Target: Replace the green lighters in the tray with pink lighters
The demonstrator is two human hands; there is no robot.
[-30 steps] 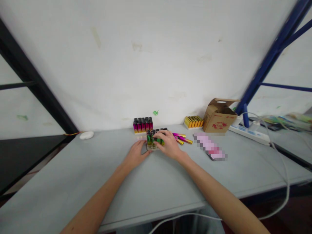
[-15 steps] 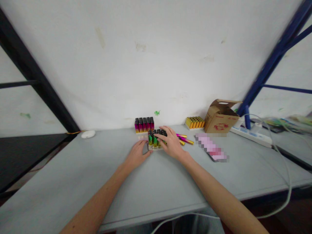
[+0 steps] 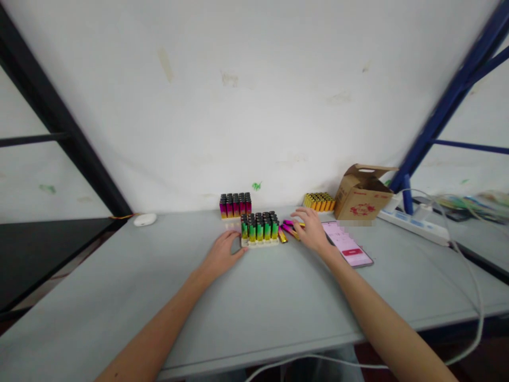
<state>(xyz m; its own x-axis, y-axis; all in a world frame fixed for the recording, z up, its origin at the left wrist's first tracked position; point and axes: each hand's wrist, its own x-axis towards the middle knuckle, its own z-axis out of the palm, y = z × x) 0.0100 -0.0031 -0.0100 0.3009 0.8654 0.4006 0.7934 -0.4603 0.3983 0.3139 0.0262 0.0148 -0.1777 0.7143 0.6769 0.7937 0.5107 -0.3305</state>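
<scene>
In the head view, upright batteries with black tops and green-yellow bodies (image 3: 260, 229) stand in rows in a white tray (image 3: 260, 244). Beside its left edge rests my left hand (image 3: 221, 255), thumb and fingers apart, the thumb tip at the tray's front left corner. My right hand (image 3: 312, 232) is over several loose magenta-and-gold batteries (image 3: 282, 234) to the right of the tray. Its fingers are bent and apart, with a loose battery partly under them. I make out nothing held in it.
Magenta-black batteries (image 3: 235, 206) stand in a block near the wall. Yellow batteries (image 3: 319, 201) fill another tray beside an open cardboard box (image 3: 361, 197). A phone (image 3: 353, 253) lies right of my hand. Farther out are a power strip (image 3: 417, 227), a white cable (image 3: 477, 297) and a white case (image 3: 145, 219).
My right hand has moved off the green battery tray, rightward to the loose batteries, uncovering the tray's right side. My left hand has stayed at the tray's left edge.
</scene>
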